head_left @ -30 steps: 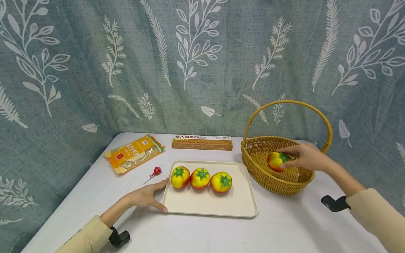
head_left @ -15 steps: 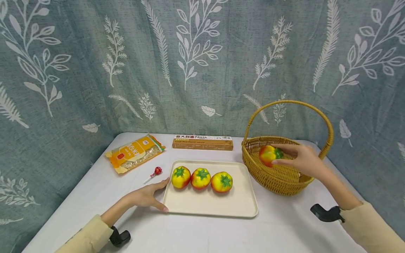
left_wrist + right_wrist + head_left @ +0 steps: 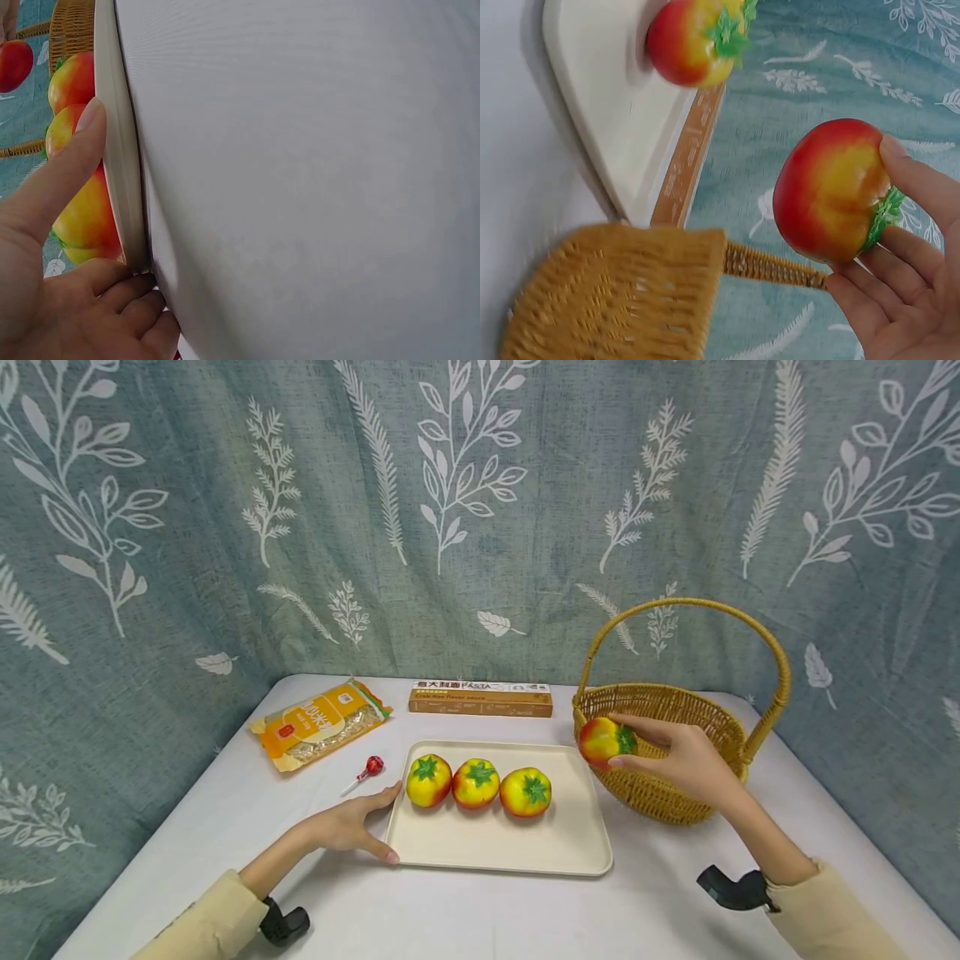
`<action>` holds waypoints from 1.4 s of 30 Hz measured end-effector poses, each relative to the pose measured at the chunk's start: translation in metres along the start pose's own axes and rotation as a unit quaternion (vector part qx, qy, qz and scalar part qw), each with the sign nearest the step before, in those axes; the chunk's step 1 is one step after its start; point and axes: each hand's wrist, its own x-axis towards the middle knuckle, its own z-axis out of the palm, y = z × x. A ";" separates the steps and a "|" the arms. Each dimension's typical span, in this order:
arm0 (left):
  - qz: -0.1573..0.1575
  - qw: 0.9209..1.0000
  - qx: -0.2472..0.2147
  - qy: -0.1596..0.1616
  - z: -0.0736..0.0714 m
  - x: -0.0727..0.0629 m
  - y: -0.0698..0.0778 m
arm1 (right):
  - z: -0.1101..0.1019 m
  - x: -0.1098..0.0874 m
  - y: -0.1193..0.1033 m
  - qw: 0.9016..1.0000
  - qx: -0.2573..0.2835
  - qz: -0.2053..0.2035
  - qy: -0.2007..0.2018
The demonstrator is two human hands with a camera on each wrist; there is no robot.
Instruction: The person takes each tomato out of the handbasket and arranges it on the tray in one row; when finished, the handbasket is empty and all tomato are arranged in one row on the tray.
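My right hand (image 3: 678,758) pinches a red-and-yellow persimmon (image 3: 602,743) between thumb and fingers, over the left rim of the wicker basket (image 3: 656,797). In the right wrist view, the held persimmon (image 3: 832,191) shows its green leafy top turned toward the palm. A cream tray (image 3: 495,847) lies left of the basket with three similar persimmons (image 3: 475,783) in a row along its left and middle part. Spread along the tray's left edge, my left hand (image 3: 348,825) touches it, thumb at the near corner. The left wrist view shows the thumb (image 3: 71,165) overlapping the tray rim (image 3: 124,150).
Behind the tray stands a pasta box (image 3: 480,700). A yellow bag of grain (image 3: 322,724) lies at the back left, with a red lollipop (image 3: 367,771) in front of it. The basket's tall handle (image 3: 686,602) arches above its bowl. A patterned curtain (image 3: 480,527) closes off the back.
My right hand has carried the persimmon leftward, from inside the basket to its left rim near the tray. The left hand and the tray have stayed in place.
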 end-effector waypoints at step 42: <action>-0.003 1.000 -0.010 0.001 0.000 0.000 -0.002 | 0.082 -0.011 0.021 0.999 -0.013 0.006 -0.035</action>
